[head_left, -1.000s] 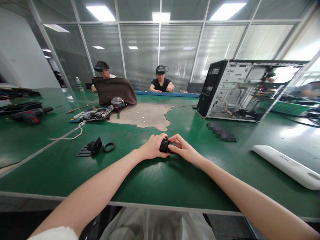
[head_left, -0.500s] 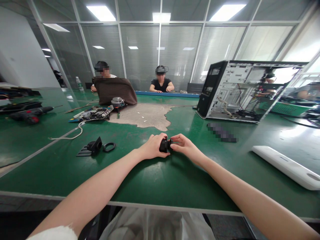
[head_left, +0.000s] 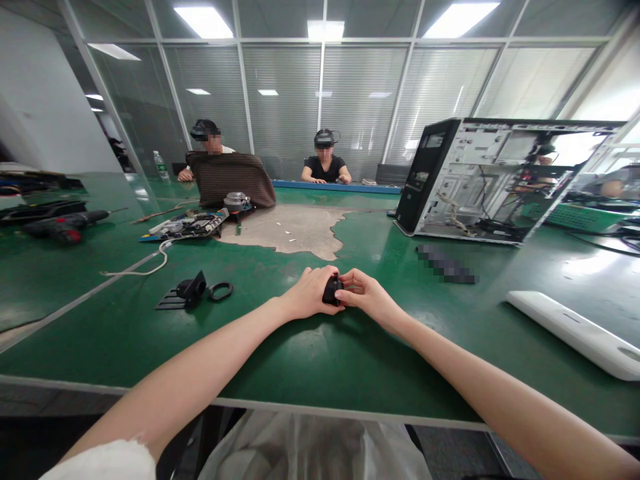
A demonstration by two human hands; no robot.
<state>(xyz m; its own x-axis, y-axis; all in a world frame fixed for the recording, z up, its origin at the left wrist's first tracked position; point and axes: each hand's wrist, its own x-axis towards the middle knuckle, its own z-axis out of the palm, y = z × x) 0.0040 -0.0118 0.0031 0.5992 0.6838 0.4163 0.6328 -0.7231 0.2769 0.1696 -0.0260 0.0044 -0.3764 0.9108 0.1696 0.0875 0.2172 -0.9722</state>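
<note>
Just above the green table, my left hand is wrapped round a small black plastic part. My right hand pinches a smaller black piece at the right side of that part; the fingers mostly hide it. The two pieces touch, or nearly so. Left of my hands lie a black bracket-like part with a slotted flat base and a black ring.
An opened computer case stands at the back right. A white oblong device lies on the right. Circuit boards, a power drill and a brown cloth-covered object are on the left. Two people sit across the table.
My right hand has moved slightly left, bringing its small black piece against the part in my left hand. The gap seen between them before has closed.
</note>
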